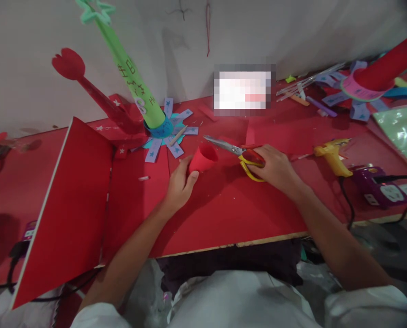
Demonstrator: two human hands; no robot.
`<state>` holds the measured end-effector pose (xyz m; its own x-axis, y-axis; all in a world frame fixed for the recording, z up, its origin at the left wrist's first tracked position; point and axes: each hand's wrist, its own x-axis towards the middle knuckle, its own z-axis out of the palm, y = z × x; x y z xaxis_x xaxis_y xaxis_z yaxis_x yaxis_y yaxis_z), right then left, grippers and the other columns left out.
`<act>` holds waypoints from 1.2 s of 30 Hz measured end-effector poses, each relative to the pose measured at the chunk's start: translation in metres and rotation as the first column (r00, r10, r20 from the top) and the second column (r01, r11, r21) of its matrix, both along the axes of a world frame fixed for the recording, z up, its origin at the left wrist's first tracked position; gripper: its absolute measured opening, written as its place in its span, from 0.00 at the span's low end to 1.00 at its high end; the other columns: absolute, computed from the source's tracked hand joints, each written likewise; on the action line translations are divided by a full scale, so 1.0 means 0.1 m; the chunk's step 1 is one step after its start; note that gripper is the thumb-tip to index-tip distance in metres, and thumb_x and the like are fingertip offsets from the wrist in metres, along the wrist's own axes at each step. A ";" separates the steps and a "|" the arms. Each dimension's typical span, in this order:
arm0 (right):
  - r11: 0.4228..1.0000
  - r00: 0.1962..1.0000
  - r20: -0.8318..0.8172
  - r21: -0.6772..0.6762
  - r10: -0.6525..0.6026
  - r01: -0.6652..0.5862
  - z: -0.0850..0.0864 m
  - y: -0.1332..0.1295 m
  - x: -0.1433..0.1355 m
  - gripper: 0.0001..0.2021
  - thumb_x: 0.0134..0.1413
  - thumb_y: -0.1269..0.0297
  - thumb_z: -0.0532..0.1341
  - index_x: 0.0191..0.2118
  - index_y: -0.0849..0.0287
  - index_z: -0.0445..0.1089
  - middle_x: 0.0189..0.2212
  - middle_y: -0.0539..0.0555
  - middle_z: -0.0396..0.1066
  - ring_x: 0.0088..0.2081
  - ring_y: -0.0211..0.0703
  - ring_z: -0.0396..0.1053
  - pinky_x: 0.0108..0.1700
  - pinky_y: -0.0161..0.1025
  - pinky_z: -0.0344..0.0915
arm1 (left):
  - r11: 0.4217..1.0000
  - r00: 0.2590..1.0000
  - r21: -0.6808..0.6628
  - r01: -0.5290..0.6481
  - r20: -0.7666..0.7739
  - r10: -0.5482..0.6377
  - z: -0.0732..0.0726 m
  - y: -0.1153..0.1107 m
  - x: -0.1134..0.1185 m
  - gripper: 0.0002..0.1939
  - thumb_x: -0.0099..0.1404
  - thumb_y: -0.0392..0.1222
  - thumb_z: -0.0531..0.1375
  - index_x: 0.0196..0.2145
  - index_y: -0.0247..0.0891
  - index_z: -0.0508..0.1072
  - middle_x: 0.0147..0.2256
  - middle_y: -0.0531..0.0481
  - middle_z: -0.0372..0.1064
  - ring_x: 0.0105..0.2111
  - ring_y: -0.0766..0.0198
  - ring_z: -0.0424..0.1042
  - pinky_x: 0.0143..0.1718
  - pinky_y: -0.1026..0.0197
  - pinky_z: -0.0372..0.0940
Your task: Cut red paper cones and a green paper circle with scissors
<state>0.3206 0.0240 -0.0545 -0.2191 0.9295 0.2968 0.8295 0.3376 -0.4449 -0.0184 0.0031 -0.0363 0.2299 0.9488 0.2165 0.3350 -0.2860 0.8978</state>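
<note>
A short red tube [200,163] is in my left hand [181,184], tilted so that its open end faces up and to the right. My right hand [275,168] is closed around the yellow and red handles of metal scissors [226,146]. The scissor blades point left, just above the tube's rim and apart from it. Behind my left hand stands a green lettered cone [135,84] in a blue ring [160,127], with blue paper strips fanned around its base.
The red table [220,223] carries a yellow glue gun [335,157] and a purple power socket [377,187] at the right. An upright red panel [67,205] stands at the left. A red spoon-shaped piece [97,95] leans near the wall.
</note>
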 end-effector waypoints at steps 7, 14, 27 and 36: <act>0.999 0.999 0.010 0.009 -0.033 0.033 -0.04 0.05 0.02 0.21 0.67 0.56 0.67 0.60 0.60 0.79 0.50 0.67 0.81 0.53 0.68 0.79 0.59 0.61 0.74 | 0.965 0.926 0.263 -0.021 -0.360 0.118 -0.06 0.07 -0.05 0.32 0.80 0.68 0.54 0.64 0.41 0.75 0.57 0.37 0.79 0.57 0.47 0.79 0.59 0.49 0.73; 1.000 1.000 -0.002 0.005 0.025 -0.025 0.00 0.03 0.06 0.22 0.67 0.57 0.67 0.63 0.58 0.77 0.54 0.68 0.82 0.57 0.69 0.78 0.60 0.63 0.74 | 0.969 0.789 0.243 0.043 -0.603 0.116 0.08 0.16 -0.19 0.32 0.81 0.65 0.54 0.68 0.41 0.74 0.61 0.36 0.78 0.54 0.47 0.82 0.47 0.55 0.74; 1.000 0.989 -0.147 -0.009 0.004 -0.005 0.00 0.05 0.09 0.23 0.66 0.48 0.68 0.60 0.55 0.75 0.52 0.66 0.80 0.51 0.64 0.80 0.55 0.60 0.76 | 0.880 0.568 0.097 0.465 -0.795 -0.213 0.78 0.56 -0.37 0.17 0.79 0.43 0.60 0.61 0.43 0.79 0.61 0.40 0.73 0.55 0.50 0.79 0.54 0.53 0.73; 0.932 0.875 -0.378 -0.078 0.301 -0.355 0.51 -0.05 -0.44 0.36 0.65 0.44 0.71 0.73 0.47 0.67 0.73 0.63 0.69 0.73 0.66 0.66 0.73 0.64 0.64 | 0.791 0.429 0.028 0.611 -0.852 -0.301 1.44 0.60 0.01 0.10 0.67 0.33 0.66 0.45 0.43 0.82 0.46 0.45 0.76 0.42 0.51 0.77 0.44 0.55 0.68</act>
<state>0.2764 0.0189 -0.0038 -0.4238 0.8601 0.2840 0.4601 0.4745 -0.7504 -0.0171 0.0632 0.1081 0.8223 0.5662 -0.0562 0.5664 -0.8050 0.1765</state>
